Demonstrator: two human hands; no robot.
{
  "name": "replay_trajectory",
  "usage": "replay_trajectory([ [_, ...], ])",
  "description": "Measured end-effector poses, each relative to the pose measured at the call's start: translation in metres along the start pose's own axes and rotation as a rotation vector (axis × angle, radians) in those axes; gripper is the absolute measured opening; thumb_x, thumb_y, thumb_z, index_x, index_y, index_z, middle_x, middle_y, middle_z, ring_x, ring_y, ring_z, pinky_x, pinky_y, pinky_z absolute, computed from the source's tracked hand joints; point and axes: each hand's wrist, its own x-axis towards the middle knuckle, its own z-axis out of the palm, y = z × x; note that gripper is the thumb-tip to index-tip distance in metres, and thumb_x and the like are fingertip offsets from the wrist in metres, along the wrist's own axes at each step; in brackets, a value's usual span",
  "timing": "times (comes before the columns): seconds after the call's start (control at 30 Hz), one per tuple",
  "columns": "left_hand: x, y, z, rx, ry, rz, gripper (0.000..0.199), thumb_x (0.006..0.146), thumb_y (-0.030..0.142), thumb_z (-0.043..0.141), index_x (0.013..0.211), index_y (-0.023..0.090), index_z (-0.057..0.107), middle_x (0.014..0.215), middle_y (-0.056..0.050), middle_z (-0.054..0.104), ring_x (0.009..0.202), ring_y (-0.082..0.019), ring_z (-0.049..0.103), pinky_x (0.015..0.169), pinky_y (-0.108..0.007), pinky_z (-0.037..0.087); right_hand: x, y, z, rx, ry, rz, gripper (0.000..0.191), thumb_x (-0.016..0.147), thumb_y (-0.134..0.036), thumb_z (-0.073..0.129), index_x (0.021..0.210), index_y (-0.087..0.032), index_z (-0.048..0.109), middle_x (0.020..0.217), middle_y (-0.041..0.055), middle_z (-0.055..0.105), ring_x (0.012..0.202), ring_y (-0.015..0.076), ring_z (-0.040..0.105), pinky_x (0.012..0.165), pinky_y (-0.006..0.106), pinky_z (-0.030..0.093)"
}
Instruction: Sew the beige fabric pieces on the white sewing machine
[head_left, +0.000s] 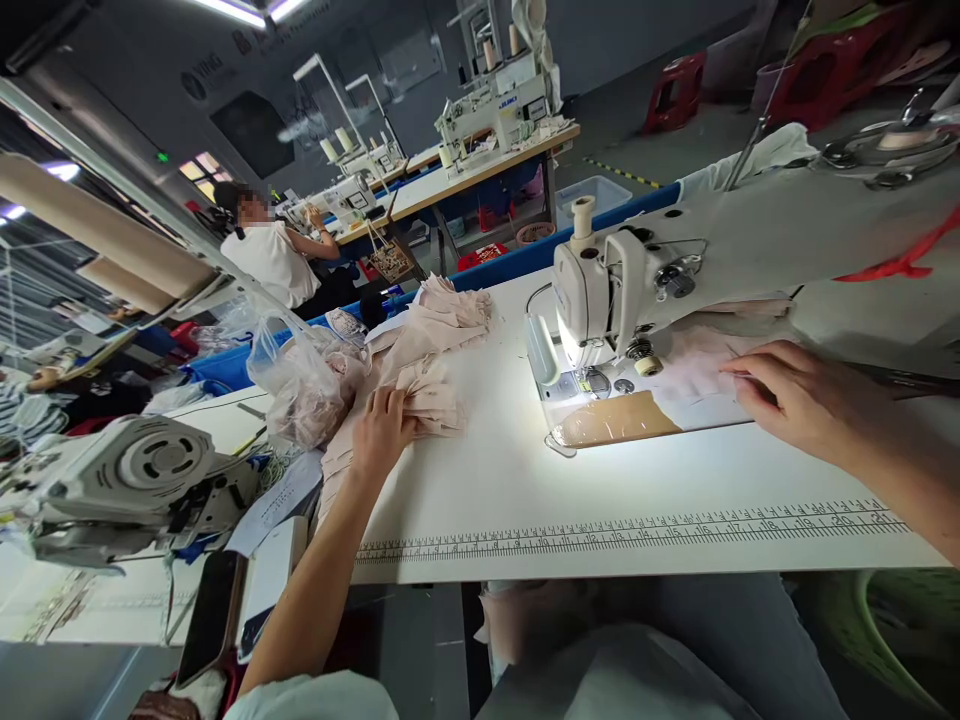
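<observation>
My left hand point(384, 430) is on a fanned stack of pale pink fabric pieces point(433, 400) left of the sewing machine, its fingers curled over the edge. Another bunch of the same cloth point(450, 315) lies just behind it. On the right, my right hand point(787, 395) pinches the edge of a thin pale pink fabric piece point(697, 362), blurred, beside the machine's bed. The sewing machine point(589, 300) stands between my hands, its lamp lighting the needle area. Tan tape or film point(619, 420) covers the front of its bed plate.
A plastic bag of cloth point(311, 385) sits at the left, near a second machine point(142, 480). A phone point(212, 615) lies by the table's left edge. A printed ruler point(600, 535) runs along the front. A person point(274, 250) works at a farther machine.
</observation>
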Motion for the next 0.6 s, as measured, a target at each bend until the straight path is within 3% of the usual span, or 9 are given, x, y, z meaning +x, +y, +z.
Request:
replay_trajectory([
  [0.13, -0.036, 0.005, 0.002, -0.008, 0.101, 0.049, 0.030, 0.091, 0.021, 0.059, 0.120, 0.015, 0.065, 0.121, -0.018, 0.066, 0.111, -0.034, 0.062, 0.079, -0.040, 0.057, 0.002, -0.001, -0.001, -0.035, 0.050, -0.063, 0.024, 0.092, -0.024, 0.042, 0.095, -0.022, 0.066, 0.095, 0.0083, 0.070, 0.075, 0.0233, 0.067, 0.063, 0.035, 0.049],
  [0.27, -0.060, 0.003, 0.004, -0.081, 0.127, 0.218, 0.050, 0.096, 0.034, 0.057, 0.141, 0.015, 0.056, 0.126, -0.020, 0.062, 0.117, -0.035, 0.059, 0.088, -0.046, 0.058, 0.003, -0.002, -0.002, -0.049, 0.067, -0.092, 0.024, 0.093, -0.024, 0.042, 0.095, -0.021, 0.066, 0.093, 0.0081, 0.070, 0.074, 0.0236, 0.067, 0.062, 0.035, 0.049],
  [0.37, -0.056, -0.005, 0.007, -0.131, 0.052, 0.260, 0.054, 0.101, 0.036, 0.048, 0.152, 0.017, 0.047, 0.133, -0.022, 0.056, 0.123, -0.037, 0.055, 0.080, -0.044, 0.060, 0.004, -0.003, -0.003, -0.039, 0.065, -0.084, 0.024, 0.092, -0.024, 0.042, 0.095, -0.021, 0.066, 0.093, 0.0083, 0.069, 0.075, 0.0238, 0.067, 0.062, 0.035, 0.049],
  [0.6, -0.017, 0.011, 0.013, -0.025, -0.074, 0.022, 0.058, 0.101, 0.032, 0.038, 0.154, 0.009, 0.045, 0.137, -0.026, 0.053, 0.123, -0.041, 0.053, 0.078, -0.047, 0.060, 0.001, -0.003, -0.002, 0.008, -0.049, 0.051, 0.025, 0.091, -0.026, 0.042, 0.095, -0.021, 0.067, 0.099, 0.0100, 0.071, 0.083, 0.0254, 0.068, 0.072, 0.037, 0.051],
])
